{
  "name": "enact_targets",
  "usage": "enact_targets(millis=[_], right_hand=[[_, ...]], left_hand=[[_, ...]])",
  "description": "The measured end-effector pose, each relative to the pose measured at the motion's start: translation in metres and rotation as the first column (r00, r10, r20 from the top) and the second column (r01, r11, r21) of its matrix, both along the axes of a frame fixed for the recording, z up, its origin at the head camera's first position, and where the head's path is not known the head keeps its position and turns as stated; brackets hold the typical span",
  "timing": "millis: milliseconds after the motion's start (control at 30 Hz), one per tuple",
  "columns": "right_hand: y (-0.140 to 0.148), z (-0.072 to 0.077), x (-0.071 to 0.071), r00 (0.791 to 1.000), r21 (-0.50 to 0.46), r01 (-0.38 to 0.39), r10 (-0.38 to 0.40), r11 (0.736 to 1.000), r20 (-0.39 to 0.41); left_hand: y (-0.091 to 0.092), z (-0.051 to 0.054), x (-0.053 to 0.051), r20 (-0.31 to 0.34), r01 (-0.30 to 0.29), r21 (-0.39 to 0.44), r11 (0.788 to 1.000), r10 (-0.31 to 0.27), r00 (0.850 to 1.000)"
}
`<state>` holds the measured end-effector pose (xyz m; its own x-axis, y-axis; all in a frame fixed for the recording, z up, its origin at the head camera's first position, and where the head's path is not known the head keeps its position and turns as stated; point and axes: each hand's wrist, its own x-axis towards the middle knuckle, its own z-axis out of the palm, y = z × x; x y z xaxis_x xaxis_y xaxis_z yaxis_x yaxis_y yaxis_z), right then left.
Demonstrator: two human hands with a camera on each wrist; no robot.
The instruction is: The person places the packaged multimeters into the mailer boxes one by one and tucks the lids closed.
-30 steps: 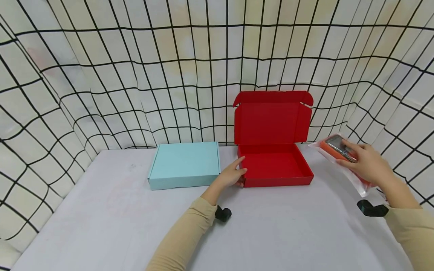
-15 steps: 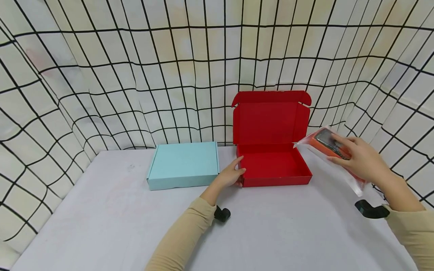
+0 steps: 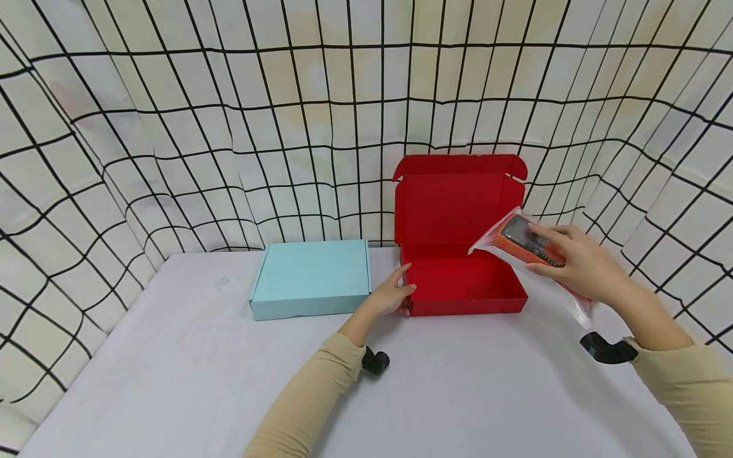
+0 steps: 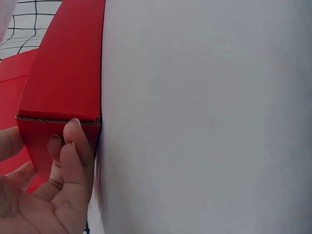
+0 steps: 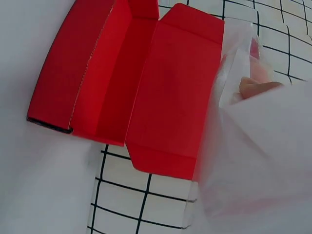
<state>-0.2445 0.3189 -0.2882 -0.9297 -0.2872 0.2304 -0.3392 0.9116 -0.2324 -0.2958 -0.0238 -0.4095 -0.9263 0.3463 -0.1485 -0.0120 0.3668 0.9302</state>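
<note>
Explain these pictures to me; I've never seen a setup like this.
There is no machine arm here, just a person's two bare hands. The broad view comes from a camera on the head, looking forward and down; the two closer ones come from the left and right wrists. On the white-covered table are a closed light-blue box and an open red box with its lid up. The left hand grips the red box's left wall. The right hand holds a plastic-bagged orange-and-dark item; its plastic looks milky in the right wrist view.
</note>
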Motion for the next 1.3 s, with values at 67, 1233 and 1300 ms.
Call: enact_targets(millis=[67, 1233, 1300], right_hand=[[-0.005, 0.0, -0.002, 1.0, -0.009, -0.021, 0.021, 1.0, 0.018], [-0.06, -0.053, -0.052, 0.946, 0.191, -0.27, 0.297, 0.944, -0.132], [-0.062, -0.053, -0.055, 0.938, 0.224, -0.276, 0.313, 0.935, -0.152]], left_hand=[[0.0, 0.0, 0.0, 0.001, 0.001, 0.0, 1.0, -0.001, 1.0], [-0.002, 0.002, 0.002, 0.004, 0.018, -0.013, 1.0, -0.018, 1.0], [-0.002, 0.002, 0.001, 0.001, 0.015, -0.01, 1.0, -0.015, 1.0]])
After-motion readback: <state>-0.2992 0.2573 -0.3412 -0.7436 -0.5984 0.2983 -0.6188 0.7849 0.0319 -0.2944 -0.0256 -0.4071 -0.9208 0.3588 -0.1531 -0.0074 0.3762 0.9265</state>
